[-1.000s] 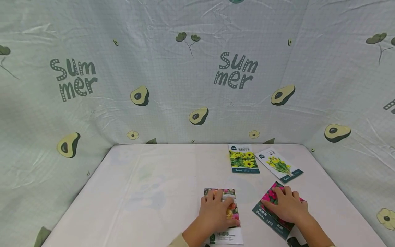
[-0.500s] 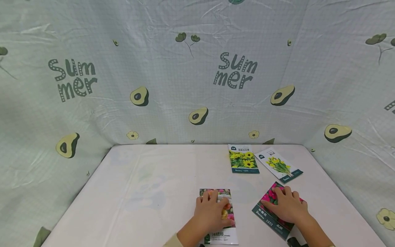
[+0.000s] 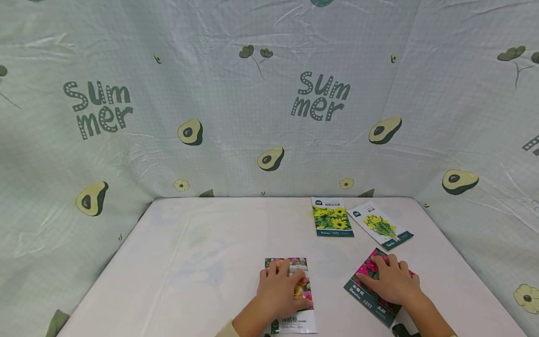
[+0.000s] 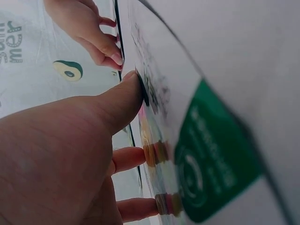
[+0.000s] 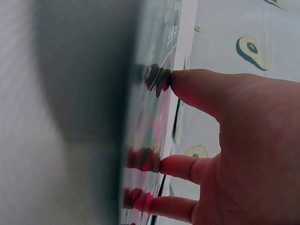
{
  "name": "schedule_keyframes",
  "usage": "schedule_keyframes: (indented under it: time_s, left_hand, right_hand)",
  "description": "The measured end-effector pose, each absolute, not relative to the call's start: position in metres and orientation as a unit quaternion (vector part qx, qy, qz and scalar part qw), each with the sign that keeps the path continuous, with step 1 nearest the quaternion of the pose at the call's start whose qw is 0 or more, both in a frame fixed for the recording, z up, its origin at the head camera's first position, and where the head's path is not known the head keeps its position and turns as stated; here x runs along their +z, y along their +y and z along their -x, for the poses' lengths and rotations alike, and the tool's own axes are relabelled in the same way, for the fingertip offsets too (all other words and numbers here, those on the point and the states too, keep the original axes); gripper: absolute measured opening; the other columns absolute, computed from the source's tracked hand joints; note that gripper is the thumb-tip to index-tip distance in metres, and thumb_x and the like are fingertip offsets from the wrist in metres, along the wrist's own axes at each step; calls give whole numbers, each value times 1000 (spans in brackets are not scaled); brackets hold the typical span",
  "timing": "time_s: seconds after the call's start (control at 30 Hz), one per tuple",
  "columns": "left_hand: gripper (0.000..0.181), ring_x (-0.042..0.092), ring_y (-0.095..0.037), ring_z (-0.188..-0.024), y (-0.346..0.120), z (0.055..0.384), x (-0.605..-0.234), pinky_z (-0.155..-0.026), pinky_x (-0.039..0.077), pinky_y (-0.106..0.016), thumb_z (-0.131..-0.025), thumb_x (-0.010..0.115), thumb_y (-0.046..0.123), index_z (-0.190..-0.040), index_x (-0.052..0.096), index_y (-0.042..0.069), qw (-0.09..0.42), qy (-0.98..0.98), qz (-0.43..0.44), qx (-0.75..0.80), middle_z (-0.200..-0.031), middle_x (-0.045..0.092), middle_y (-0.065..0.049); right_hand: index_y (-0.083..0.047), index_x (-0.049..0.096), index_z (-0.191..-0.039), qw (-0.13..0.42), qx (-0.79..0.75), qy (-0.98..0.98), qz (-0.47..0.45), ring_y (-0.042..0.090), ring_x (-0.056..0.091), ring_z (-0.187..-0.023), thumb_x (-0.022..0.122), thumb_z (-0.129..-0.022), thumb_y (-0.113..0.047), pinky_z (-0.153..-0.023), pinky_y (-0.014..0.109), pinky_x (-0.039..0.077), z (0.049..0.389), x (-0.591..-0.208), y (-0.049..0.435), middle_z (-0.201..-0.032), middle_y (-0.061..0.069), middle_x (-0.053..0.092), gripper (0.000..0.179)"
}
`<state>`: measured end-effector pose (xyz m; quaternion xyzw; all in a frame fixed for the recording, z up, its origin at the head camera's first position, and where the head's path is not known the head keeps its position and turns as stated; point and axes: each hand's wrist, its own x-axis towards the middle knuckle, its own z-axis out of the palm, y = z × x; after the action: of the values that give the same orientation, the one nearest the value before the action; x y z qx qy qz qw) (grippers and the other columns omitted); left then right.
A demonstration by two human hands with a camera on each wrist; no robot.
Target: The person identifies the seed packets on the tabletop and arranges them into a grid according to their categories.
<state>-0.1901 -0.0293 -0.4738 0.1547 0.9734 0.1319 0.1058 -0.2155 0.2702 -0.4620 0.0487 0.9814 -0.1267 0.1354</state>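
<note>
My left hand [image 3: 279, 292] presses its fingertips down on a flower seed packet [image 3: 293, 323] with a white lower end and a print of mixed blooms. In the left wrist view the thumb and fingertips touch the face of this packet [image 4: 187, 140]. The right hand [image 3: 393, 282] rests spread over a tilted seed packet [image 3: 365, 302] with pink flowers and a dark green band. Its thumb and fingertips meet the glossy surface of that packet [image 5: 149, 117] in the right wrist view. Both packets lie flat on the table, partly hidden under the hands.
Farther back lie a yellow sunflower packet [image 3: 332, 217] and, angled beside it, a white packet [image 3: 381, 225] with a yellow bouquet. The pale table [image 3: 189, 262] meets an avocado-print curtain [image 3: 236, 117] at the back and sides. A black object [image 3: 403, 330] shows by the right wrist.
My left hand has slid leftward across the table, and the mixed-bloom seed packet has moved with it. The right hand and the other packets have stayed in place.
</note>
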Motion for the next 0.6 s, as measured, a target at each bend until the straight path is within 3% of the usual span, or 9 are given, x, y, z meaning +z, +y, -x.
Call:
schedule_keyframes:
  time_s: [0.6]
  left_hand:
    - [66, 38, -41, -139, -50, 184, -470, -104, 36, -64, -81, 70, 72, -137, 57, 40, 102, 973, -161, 130, -158, 43, -12]
  right_hand:
    - [-1, 45, -149, 138, -124, 981, -54, 55, 35, -116, 57, -77, -88, -93, 77, 33, 214, -461, 269, -137, 36, 36, 113]
